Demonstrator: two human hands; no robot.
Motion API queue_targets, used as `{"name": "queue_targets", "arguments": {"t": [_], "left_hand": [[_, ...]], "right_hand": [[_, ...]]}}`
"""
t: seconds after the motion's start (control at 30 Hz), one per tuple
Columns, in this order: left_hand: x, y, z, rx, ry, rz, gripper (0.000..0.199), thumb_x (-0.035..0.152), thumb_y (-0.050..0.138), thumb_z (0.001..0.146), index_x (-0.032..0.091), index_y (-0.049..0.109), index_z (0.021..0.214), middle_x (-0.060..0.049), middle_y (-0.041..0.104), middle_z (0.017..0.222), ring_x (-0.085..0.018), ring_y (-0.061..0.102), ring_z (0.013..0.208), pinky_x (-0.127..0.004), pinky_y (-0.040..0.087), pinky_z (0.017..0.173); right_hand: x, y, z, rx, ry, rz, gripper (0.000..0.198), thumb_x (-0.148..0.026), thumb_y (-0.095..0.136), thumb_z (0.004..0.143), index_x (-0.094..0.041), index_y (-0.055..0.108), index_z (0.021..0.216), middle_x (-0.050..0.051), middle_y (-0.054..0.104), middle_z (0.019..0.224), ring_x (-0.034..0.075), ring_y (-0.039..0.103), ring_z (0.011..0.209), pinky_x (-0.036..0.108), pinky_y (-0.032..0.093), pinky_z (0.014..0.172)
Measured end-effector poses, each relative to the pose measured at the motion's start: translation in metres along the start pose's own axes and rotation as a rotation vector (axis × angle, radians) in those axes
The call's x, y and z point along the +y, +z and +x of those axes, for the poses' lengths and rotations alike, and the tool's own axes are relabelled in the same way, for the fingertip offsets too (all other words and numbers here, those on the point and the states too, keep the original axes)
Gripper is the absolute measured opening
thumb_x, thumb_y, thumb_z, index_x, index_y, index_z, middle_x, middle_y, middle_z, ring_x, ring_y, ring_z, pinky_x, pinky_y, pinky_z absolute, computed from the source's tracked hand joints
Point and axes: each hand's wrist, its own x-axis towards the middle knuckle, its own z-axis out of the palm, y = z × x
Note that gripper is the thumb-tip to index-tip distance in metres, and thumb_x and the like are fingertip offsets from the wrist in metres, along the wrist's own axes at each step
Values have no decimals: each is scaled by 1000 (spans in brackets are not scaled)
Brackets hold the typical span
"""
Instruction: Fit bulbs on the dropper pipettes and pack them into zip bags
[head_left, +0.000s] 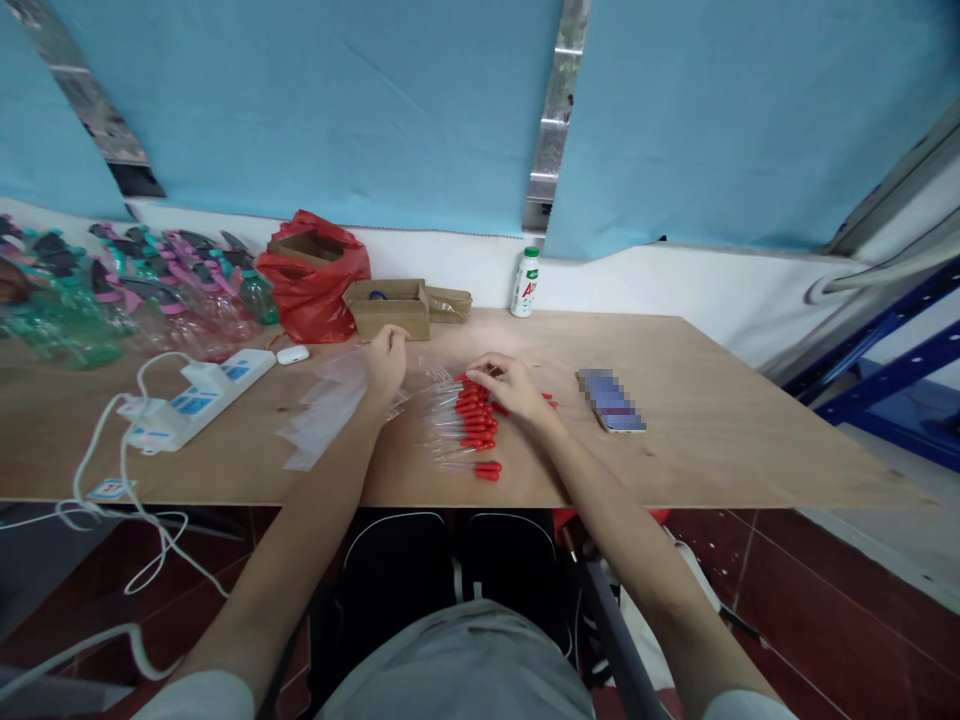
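Observation:
Several glass droppers with red rubber bulbs (474, 410) lie in a pile on the table, their clear tubes pointing left. At the top of the pile, my right hand (514, 385) has thumb and fingers closed round a red bulb. My left hand (386, 362) is over the far end of some clear plastic bags (322, 410), just in front of an open cardboard box (390, 312). Its fingers are bent together, and whatever they hold is too small to make out. Between the two hands lie a few more clear tubes (433, 370).
On the left are a white power strip (225, 385) with cables, a white case (292, 354), a red plastic bag (315, 300) and many spray bottles (180, 300). A white bottle (526, 283) stands by the wall. A phone (611, 402) lies to the right.

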Motion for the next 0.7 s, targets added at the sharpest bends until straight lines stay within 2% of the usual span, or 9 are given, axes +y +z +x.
{"name": "queue_targets", "arguments": {"t": [0.07,0.13,0.3,0.47,0.7], "left_hand": [[-9,-2,1,-141,52,203,16,28,58,96,20,72,93,-3,69,80,-20,62,78,-30,43,76],[-18,-2,1,-279,107,329,14,26,62,94,20,74,96,-5,73,87,-21,64,83,-32,46,81],[-35,2,1,-515,210,405,21,21,63,92,21,80,104,-9,77,108,-24,68,95,-37,53,93],[-43,1,0,-613,206,455,22,19,65,92,20,81,106,-11,76,115,-24,70,96,-40,55,98],[-43,-1,0,-642,215,464,25,16,64,89,22,81,106,-9,77,114,-25,72,96,-40,56,96]], "right_hand": [[0,2,0,-30,-47,-74,22,-41,73,97,-21,81,97,5,80,97,20,68,86,34,51,84],[1,3,0,-43,-100,-152,17,-36,74,98,-21,82,96,5,79,95,21,66,89,36,49,89],[6,2,1,-67,-142,-256,13,-32,75,99,-22,83,94,5,78,95,22,65,93,40,44,101],[10,2,1,-64,-125,-275,16,-34,73,101,-23,83,95,5,79,98,23,66,96,41,43,103],[13,3,1,-58,-111,-296,35,-44,61,106,-21,81,89,6,77,92,23,65,92,39,45,100]]}}
